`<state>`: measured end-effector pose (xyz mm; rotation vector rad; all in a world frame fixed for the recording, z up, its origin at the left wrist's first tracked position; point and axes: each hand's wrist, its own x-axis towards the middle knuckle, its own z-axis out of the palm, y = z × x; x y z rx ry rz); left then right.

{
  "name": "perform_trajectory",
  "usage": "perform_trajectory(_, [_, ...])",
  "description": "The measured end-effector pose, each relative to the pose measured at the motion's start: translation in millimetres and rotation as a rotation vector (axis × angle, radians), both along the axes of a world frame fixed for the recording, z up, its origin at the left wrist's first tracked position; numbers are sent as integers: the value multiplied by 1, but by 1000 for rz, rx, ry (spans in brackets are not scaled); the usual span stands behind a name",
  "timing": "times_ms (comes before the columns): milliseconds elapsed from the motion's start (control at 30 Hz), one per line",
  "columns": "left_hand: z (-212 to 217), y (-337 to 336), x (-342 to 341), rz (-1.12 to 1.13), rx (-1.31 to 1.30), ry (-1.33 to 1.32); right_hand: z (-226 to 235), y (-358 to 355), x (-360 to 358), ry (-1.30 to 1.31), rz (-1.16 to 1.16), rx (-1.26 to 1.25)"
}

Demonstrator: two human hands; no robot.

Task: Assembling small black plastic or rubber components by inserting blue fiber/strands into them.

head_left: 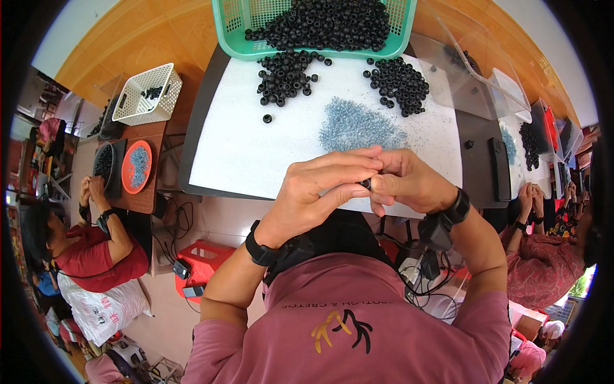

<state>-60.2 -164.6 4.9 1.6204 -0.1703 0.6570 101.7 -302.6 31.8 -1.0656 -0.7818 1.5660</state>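
Hands together above white mat [243,147], left hand [320,192] and right hand [409,182] fingers pinched on small black ring [366,184]

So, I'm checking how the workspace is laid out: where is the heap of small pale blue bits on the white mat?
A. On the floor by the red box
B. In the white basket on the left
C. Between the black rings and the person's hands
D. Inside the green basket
C: the blue heap lies on the white mat, below the black rings and just above both hands.
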Motion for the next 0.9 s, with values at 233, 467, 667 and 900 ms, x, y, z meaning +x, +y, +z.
perform_trajectory(233, [0, -7, 8, 153, 91, 44, 9, 1, 2, -65, -77, -96])
perform_trajectory(467, [-1, -1, 2, 275, 152, 12, 78, -19, 47, -646, -371, -44])
perform_trajectory(667, [-22, 21, -20, 402, -106, 173, 135, -22, 169, -1158, -686, -11])
perform_trajectory(900, [-28, 51, -41, 610, -57, 353, 132, -8, 182, -1801, -903, 285])
